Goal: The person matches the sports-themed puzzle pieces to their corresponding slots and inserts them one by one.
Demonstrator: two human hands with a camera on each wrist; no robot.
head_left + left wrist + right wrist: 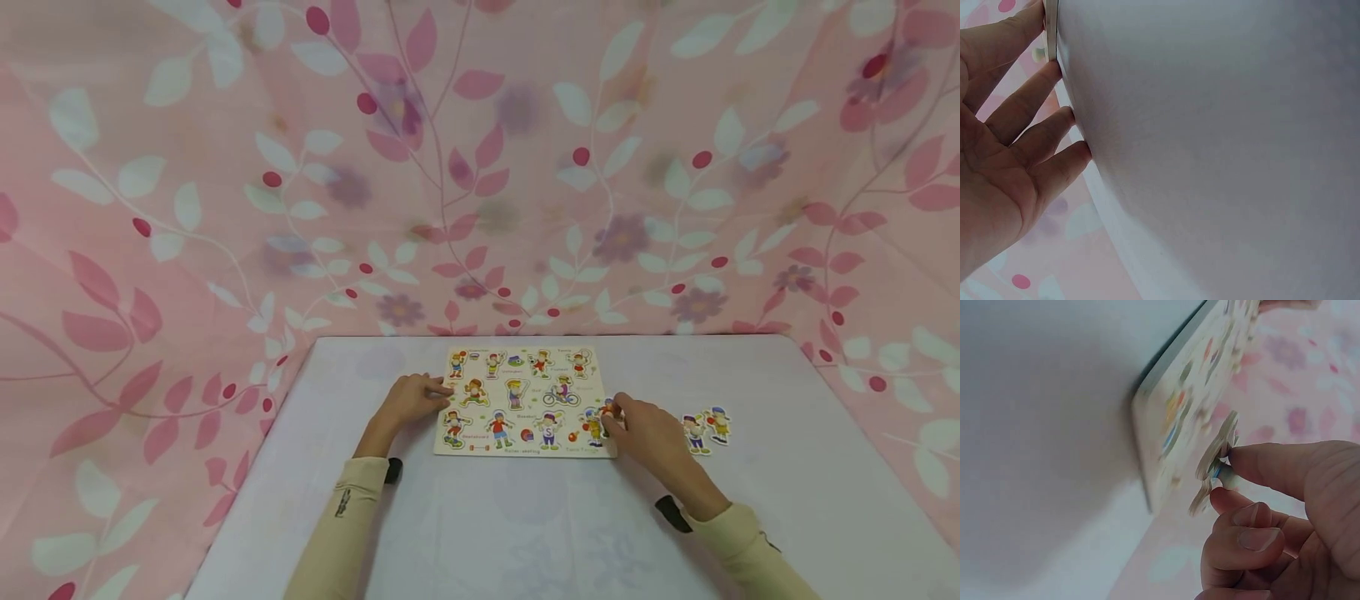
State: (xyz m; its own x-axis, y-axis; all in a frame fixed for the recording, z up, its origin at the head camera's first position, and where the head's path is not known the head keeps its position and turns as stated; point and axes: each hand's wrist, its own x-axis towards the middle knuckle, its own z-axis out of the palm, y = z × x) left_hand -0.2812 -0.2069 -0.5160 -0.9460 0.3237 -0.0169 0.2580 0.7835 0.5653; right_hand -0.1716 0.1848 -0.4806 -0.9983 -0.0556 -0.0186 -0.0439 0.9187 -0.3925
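A pale wooden puzzle board (444, 448) with several sports-figure pieces lies on the table. Over its lower right corner, my right hand (651, 429) pinches a small puzzle piece (1212, 453) between thumb and index finger. In the right wrist view that piece is tilted, held by its knob and apart from the board; its printed face is turned away. My left hand (412, 398) rests at the board's left edge. Its fingers are extended in the left wrist view, with fingertips against the tabletop and the board's edge (1051, 28).
Two loose figure pieces, one with a purple top (696, 433) and one with a blue cap (720, 425), lie close together right of the board. A white cloth (480, 525) covers the table. Pink floral fabric (480, 167) hangs behind and at the sides.
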